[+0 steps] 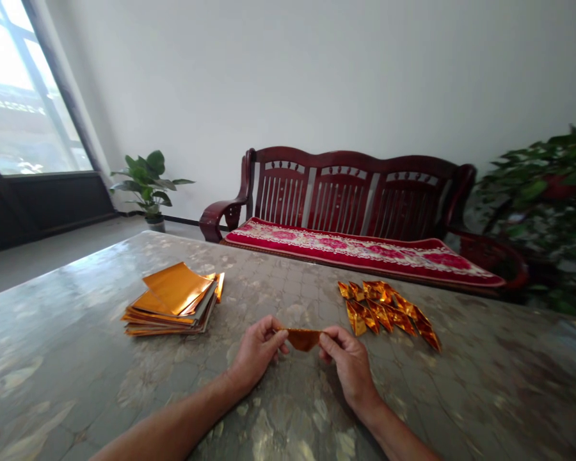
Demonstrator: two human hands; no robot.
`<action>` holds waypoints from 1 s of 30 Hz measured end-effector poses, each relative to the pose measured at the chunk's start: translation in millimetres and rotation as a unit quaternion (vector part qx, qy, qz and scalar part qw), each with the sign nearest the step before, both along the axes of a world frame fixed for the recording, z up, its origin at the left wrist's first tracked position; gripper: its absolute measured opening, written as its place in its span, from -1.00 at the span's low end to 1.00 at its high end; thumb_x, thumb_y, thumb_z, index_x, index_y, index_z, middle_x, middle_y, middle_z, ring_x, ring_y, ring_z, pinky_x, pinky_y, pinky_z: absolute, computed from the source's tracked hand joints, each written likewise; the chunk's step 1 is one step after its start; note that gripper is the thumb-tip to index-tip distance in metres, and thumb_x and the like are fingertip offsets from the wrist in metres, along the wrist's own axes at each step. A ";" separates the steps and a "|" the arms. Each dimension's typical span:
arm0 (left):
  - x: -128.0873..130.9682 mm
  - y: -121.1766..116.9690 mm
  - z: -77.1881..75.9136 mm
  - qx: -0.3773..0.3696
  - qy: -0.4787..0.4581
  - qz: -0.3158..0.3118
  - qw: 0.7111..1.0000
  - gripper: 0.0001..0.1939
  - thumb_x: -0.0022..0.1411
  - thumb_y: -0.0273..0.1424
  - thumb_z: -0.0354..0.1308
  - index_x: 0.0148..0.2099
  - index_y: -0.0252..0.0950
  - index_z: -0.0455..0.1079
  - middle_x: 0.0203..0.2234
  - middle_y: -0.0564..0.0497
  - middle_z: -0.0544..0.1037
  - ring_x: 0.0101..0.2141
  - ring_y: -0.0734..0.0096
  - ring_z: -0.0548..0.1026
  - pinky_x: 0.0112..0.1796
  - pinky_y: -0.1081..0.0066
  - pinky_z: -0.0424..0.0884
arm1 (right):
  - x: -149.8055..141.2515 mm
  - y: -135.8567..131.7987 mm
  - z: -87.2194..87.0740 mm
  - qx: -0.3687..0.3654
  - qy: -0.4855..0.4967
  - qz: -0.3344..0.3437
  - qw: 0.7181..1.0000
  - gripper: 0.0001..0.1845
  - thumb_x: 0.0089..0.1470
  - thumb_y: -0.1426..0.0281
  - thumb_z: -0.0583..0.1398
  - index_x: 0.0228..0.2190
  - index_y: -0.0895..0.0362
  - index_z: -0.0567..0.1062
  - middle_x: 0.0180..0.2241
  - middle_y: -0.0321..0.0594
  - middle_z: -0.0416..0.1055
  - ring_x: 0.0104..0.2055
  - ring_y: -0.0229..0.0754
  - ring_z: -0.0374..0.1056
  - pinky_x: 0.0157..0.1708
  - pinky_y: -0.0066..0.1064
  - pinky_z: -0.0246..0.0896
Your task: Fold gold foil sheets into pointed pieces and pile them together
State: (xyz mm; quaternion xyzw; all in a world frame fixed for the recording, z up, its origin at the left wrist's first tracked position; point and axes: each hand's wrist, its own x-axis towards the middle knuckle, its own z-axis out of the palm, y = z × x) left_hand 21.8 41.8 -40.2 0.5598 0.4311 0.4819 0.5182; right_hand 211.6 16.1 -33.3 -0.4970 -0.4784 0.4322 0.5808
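Observation:
Between my two hands is a folded piece of gold foil paper (304, 339), with a straight top edge and a narrower bottom. My left hand (260, 349) pinches its left end between thumb and fingers. At the opposite end, my right hand (348, 360) pinches the right corner. To the left lies an uneven stack of flat gold foil sheets (175, 291). Several folded gold foil pieces (384, 308), pointed and shiny, lie in rough rows to the right, beyond my right hand.
The table (173, 397) has a glossy, patterned grey-brown top. Behind its far edge stands a dark red wooden bench (340, 186) with a red floral cushion (365, 248). A potted plant (148, 182) is at the back left, and leafy greenery (547, 192) at the right.

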 end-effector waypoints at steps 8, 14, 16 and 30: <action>1.1 -1.6 2.6 -0.022 -0.035 -0.001 0.999 -0.65 -0.01 -0.14 0.33 -0.41 -0.30 0.33 -0.67 0.08 0.52 -0.67 0.50 0.39 -0.62 0.55 0.28 | -1.0 0.6 -3.5 0.003 0.008 0.007 1.000 -0.60 -0.10 0.01 0.34 -0.51 0.11 0.50 -0.64 -0.35 0.37 -0.58 -0.25 0.21 -0.54 -0.45 0.11; -1.0 -1.8 7.6 -0.022 -0.041 -0.004 0.999 -0.63 0.01 -0.13 0.33 -0.45 -0.30 0.31 -0.67 0.05 0.54 -0.73 0.58 0.31 -0.65 0.57 0.21 | -0.8 2.3 -7.2 0.017 -0.005 0.009 1.000 -0.63 -0.07 0.06 0.35 -0.49 0.12 0.49 -0.63 -0.37 0.35 -0.58 -0.28 0.21 -0.55 -0.47 0.10; -0.4 0.0 7.4 -0.020 -0.046 0.003 0.999 -0.63 0.02 -0.13 0.32 -0.45 -0.29 0.28 -0.66 0.05 0.55 -0.74 0.60 0.30 -0.66 0.58 0.20 | -0.5 4.1 -9.5 0.019 -0.011 0.010 1.000 -0.63 -0.07 0.07 0.35 -0.49 0.12 0.49 -0.61 -0.36 0.37 -0.58 -0.28 0.22 -0.56 -0.47 0.10; 3.5 6.9 -0.3 -0.041 -0.086 0.046 0.994 -0.59 -0.04 -0.10 0.34 -0.41 -0.27 0.27 -0.71 0.08 0.53 -0.76 0.56 0.34 -0.71 0.60 0.23 | -0.9 1.2 -7.3 -0.010 -0.131 0.088 0.987 -0.68 0.01 0.19 0.24 -0.60 0.11 0.36 -0.70 -0.40 0.28 -0.61 -0.29 0.17 -0.56 -0.47 0.05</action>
